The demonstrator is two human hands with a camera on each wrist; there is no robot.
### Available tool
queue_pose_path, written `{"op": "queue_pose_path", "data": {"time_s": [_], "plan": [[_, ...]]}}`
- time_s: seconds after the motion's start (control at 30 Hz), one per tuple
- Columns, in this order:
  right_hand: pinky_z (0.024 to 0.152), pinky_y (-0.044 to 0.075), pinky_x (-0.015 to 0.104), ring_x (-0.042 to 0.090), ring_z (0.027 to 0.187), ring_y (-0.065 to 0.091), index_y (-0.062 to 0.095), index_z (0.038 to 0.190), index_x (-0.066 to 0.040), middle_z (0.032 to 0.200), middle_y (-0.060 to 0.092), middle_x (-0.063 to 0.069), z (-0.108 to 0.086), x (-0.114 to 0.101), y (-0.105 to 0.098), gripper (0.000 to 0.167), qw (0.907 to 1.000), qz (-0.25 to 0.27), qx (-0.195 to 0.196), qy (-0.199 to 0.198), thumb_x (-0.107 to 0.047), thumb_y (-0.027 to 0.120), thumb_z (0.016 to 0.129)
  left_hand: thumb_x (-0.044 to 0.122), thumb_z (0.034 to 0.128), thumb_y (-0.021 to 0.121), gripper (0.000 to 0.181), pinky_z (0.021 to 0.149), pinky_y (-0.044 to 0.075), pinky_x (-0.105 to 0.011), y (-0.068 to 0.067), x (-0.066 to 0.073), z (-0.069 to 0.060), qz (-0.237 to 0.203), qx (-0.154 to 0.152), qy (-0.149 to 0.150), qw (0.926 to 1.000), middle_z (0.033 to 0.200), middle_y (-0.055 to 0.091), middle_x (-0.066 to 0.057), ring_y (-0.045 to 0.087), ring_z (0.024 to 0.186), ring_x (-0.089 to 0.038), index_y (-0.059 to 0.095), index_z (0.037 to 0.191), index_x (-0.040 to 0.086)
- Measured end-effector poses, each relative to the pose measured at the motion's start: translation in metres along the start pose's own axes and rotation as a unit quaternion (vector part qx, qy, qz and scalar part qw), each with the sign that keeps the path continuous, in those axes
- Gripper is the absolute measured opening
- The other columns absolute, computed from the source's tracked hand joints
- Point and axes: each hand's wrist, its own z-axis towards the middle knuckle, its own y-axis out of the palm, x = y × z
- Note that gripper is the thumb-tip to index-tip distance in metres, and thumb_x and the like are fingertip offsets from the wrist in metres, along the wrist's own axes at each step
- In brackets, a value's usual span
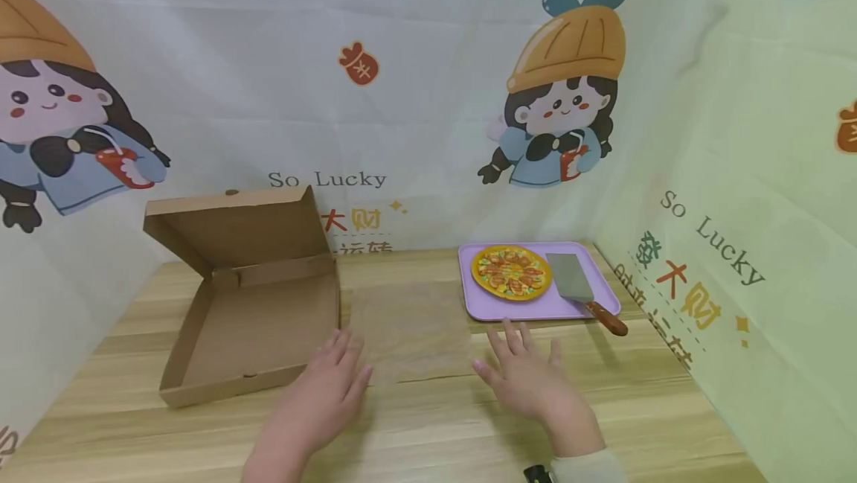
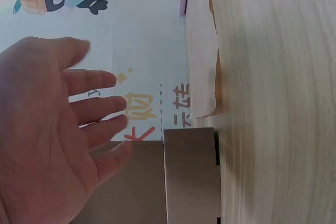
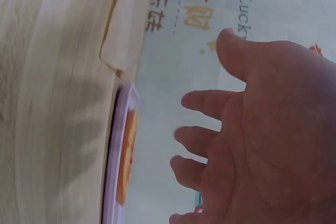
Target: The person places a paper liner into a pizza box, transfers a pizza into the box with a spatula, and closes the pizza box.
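Observation:
My left hand (image 1: 326,386) hovers over the table by the front right corner of an open cardboard pizza box (image 1: 268,330), fingers spread and holding nothing. Between the hands a sheet of brownish paper (image 1: 415,330) lies flat on the wood. My right hand (image 1: 532,379), also with fingers spread and bare, is above the table just in front of a lilac tray (image 1: 478,308). On that tray lie a round pizza (image 1: 512,273) and, to its right, a spatula (image 1: 570,278) whose wooden handle sticks out over the tray's front edge. Both palms appear bare in the wrist views.
The box lid (image 1: 257,234) stands raised at the back left. Behind the wooden table (image 1: 428,438) hangs a printed cloth (image 1: 428,96) with cartoon figures, and another cloth side (image 1: 770,208) runs along the right edge.

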Motion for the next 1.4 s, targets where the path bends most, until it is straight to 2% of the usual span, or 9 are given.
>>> {"op": "queue_pose_path", "data": {"time_s": [0.17, 0.33, 0.47, 0.63, 0.77, 0.97, 1.2, 1.4], "plan": [[0.121, 0.0, 0.086, 0.047, 0.164, 0.02, 0.042, 0.163, -0.01, 0.176, 0.025, 0.019, 0.006, -0.003, 0.013, 0.063, 0.9992, -0.004, -0.016, -0.035, -0.046, 0.048, 0.112, 0.032, 0.1143, 0.047, 0.056, 0.127, 0.031, -0.065, 0.003, 0.007, 0.002, -0.038, -0.035, -0.021, 0.9984, 0.17, 0.036, -0.025, 0.033, 0.16, -0.046, 0.044, 0.159, -0.001], [0.121, 0.004, 0.086, 0.043, 0.164, 0.024, 0.046, 0.16, -0.008, 0.175, 0.031, 0.018, 0.011, -0.005, 0.028, 0.065, 0.9971, -0.015, -0.051, -0.054, -0.05, 0.048, 0.111, 0.029, 0.1121, 0.051, 0.054, 0.126, 0.033, -0.067, 0.008, 0.011, 0.002, -0.054, -0.072, -0.048, 0.9948, 0.164, 0.045, -0.028, 0.04, 0.154, -0.049, 0.05, 0.155, -0.003], [0.124, 0.009, 0.082, 0.041, 0.165, 0.024, 0.046, 0.161, -0.007, 0.175, 0.03, 0.017, 0.009, -0.012, 0.027, 0.066, 0.9952, -0.027, -0.084, -0.041, -0.05, 0.051, 0.11, 0.029, 0.1101, 0.055, 0.057, 0.125, 0.032, -0.069, 0.012, 0.009, 0.0, -0.048, -0.095, -0.075, 0.9915, 0.163, 0.043, -0.033, 0.039, 0.153, -0.054, 0.049, 0.154, -0.006], [0.125, 0.016, 0.081, 0.042, 0.163, 0.028, 0.05, 0.158, -0.007, 0.173, 0.036, 0.017, 0.006, -0.022, 0.023, 0.068, 0.9942, -0.033, -0.094, -0.04, -0.05, 0.058, 0.107, 0.031, 0.1068, 0.061, 0.066, 0.124, 0.029, -0.073, 0.016, 0.007, -0.001, -0.047, -0.12, -0.108, 0.9858, 0.162, 0.036, -0.042, 0.033, 0.151, -0.062, 0.044, 0.154, -0.012], [0.125, 0.018, 0.079, 0.04, 0.162, 0.032, 0.053, 0.155, -0.005, 0.17, 0.042, 0.016, 0.006, -0.026, 0.024, 0.068, 0.9939, -0.036, -0.093, -0.045, -0.052, 0.059, 0.106, 0.033, 0.1048, 0.065, 0.07, 0.122, 0.029, -0.075, 0.018, 0.006, 0.0, -0.043, -0.119, -0.114, 0.9854, 0.16, 0.038, -0.043, 0.033, 0.151, -0.064, 0.044, 0.154, -0.013], [0.123, 0.022, 0.08, 0.037, 0.158, 0.041, 0.058, 0.15, -0.001, 0.165, 0.049, 0.016, 0.008, -0.026, 0.028, 0.066, 0.9949, -0.024, -0.088, -0.044, -0.05, 0.061, 0.105, 0.036, 0.1061, 0.064, 0.071, 0.123, 0.03, -0.073, 0.018, 0.003, 0.003, -0.076, -0.114, -0.105, 0.9851, 0.162, 0.038, -0.04, 0.035, 0.152, -0.059, 0.044, 0.155, -0.01], [0.121, 0.026, 0.081, 0.041, 0.152, 0.049, 0.064, 0.144, 0.0, 0.162, 0.053, 0.017, 0.007, -0.026, 0.026, 0.061, 0.9951, -0.009, -0.089, -0.042, -0.048, 0.061, 0.106, 0.034, 0.1065, 0.064, 0.066, 0.122, 0.035, -0.072, 0.015, 0.002, 0.006, -0.074, -0.073, -0.088, 0.9906, 0.158, 0.045, -0.039, 0.042, 0.149, -0.058, 0.047, 0.152, -0.011], [0.121, 0.033, 0.076, 0.043, 0.147, 0.053, 0.067, 0.14, 0.0, 0.158, 0.057, 0.019, 0.008, -0.026, 0.028, 0.058, 0.9951, -0.012, -0.08, -0.056, -0.046, 0.062, 0.106, 0.038, 0.1087, 0.06, 0.07, 0.12, 0.035, -0.074, 0.013, 0.006, 0.01, -0.095, -0.036, -0.106, 0.9892, 0.162, 0.035, -0.042, 0.036, 0.15, -0.061, 0.041, 0.158, -0.008]]}}
